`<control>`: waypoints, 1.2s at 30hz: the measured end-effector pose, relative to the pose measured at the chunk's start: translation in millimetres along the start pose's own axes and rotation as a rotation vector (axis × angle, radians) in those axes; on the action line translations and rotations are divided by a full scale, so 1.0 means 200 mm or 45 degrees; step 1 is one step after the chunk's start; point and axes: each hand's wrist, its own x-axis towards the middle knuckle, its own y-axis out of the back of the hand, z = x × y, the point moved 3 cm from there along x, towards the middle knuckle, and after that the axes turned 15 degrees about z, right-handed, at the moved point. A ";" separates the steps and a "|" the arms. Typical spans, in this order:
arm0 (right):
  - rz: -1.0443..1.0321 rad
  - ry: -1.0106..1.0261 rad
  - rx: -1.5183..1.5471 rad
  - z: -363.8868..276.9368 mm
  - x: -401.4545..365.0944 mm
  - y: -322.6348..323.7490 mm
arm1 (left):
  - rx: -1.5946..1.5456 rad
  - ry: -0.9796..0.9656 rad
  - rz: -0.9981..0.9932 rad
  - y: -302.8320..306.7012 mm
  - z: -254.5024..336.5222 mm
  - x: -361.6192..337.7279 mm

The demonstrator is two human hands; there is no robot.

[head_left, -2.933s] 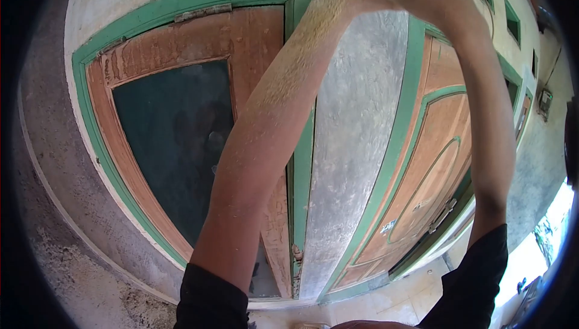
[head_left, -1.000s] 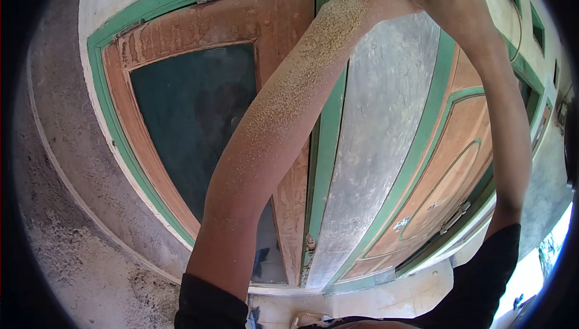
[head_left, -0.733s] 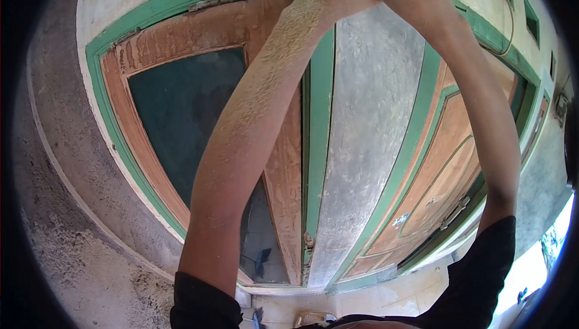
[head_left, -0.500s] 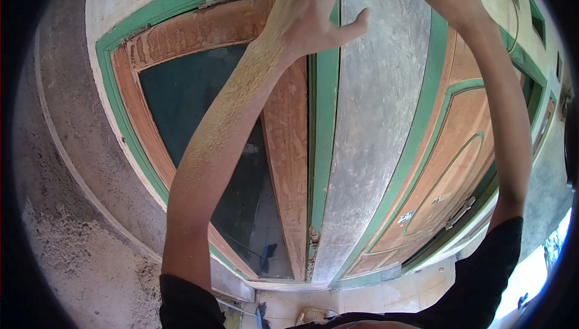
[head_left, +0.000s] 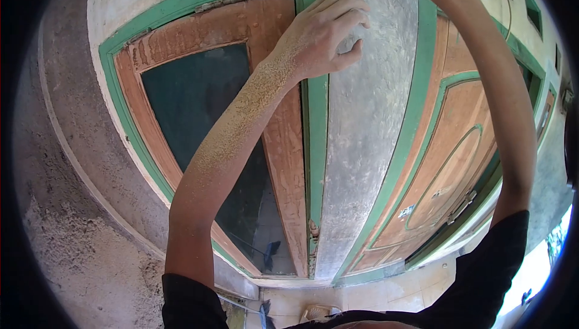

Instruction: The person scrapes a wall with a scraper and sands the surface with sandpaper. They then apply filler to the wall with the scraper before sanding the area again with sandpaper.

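Grey pillar (head_left: 368, 124) lies against the left hand (head_left: 322, 38)

A strip of grey plastered wall (head_left: 368, 118) is seen standing upright between the green window frame (head_left: 316, 124) on its left and the green door frame (head_left: 416, 118) on its right. Its surface is rough, trowel-marked and mottled in pale and dark grey. Near its top it is touched by the curled fingertips of the left hand (head_left: 319, 36).

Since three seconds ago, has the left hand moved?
Yes, downward: the left hand was at the top corner of the green window frame, now below it on the grey wall.
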 end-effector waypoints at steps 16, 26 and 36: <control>-0.157 -0.523 0.264 0.00 -0.06 -0.03 | 0.027 -0.031 0.021 0.08 -0.01 -0.01; -0.348 -0.862 0.138 -0.08 0.01 0.04 | 0.144 -0.121 0.164 0.15 -0.05 0.12; -0.179 -0.755 0.182 -0.07 -0.02 0.03 | 0.178 0.337 0.364 0.32 -0.33 0.13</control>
